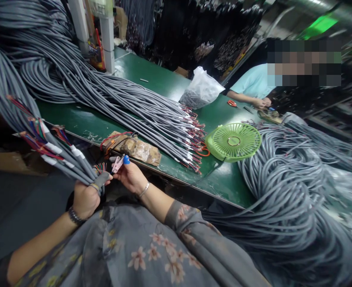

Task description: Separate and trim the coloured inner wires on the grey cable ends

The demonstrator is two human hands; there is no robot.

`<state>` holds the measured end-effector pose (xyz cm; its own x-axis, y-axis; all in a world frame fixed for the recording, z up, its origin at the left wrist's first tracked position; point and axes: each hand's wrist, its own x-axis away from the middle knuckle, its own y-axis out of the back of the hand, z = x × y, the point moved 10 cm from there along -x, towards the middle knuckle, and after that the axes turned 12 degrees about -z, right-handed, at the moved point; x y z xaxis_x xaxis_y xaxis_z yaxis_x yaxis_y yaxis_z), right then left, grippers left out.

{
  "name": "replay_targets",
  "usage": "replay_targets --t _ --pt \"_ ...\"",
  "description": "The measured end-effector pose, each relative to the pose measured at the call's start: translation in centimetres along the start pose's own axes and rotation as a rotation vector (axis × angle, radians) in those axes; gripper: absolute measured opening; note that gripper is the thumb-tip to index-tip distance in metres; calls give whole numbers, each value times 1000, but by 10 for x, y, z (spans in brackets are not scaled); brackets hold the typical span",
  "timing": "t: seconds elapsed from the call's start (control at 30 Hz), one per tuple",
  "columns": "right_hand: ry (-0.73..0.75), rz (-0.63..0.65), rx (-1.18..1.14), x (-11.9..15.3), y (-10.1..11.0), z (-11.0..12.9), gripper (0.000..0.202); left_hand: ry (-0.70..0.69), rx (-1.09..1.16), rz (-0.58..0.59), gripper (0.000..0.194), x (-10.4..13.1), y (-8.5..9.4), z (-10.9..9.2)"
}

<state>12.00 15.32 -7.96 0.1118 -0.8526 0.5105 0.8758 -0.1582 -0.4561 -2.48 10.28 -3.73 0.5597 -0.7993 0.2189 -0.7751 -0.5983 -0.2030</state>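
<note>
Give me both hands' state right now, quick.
Left hand: closed around a bundle of grey cables.
Right hand: closed, apparently on a small pink item.

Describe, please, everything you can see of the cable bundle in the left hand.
The cable bundle is several smooth grey cables, plastic-looking. White bands wrap them near the far ends, where red, blue and green wires spread loose. It slants from the left hand, closed around it, toward the picture's upper left, beside the bench. By that hand, one grey end shows thin splayed wires; whether the right hand touches it is unclear.
</note>
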Motion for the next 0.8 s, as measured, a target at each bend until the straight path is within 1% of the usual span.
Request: replay_targets --t 0.07,0.17,0.33,0.5,0.63,0.73,0.8 --pt "-45 -16 -71 -1 -2 -2 50 -17 -16 2 25 -1 2 0" --pt "-52 -44 -134 -4 -3 -3 47 -27 -31 4 23 0 6 1" --pt "-63 -42 -137 -3 -2 -5 45 -6 -36 -6 17 1 8 1" --pt "-124 -15 -128 4 -1 -9 54 17 -16 -13 16 2 10 0" --pt "-171 17 -118 7 2 -14 62 13 -9 -32 20 2 19 1" --pt "-206 41 -121 7 7 -21 58 -1 -13 -40 22 1 25 2" --pt "-216 62 -104 7 11 -26 49 -6 -20 -34 23 1 27 3"
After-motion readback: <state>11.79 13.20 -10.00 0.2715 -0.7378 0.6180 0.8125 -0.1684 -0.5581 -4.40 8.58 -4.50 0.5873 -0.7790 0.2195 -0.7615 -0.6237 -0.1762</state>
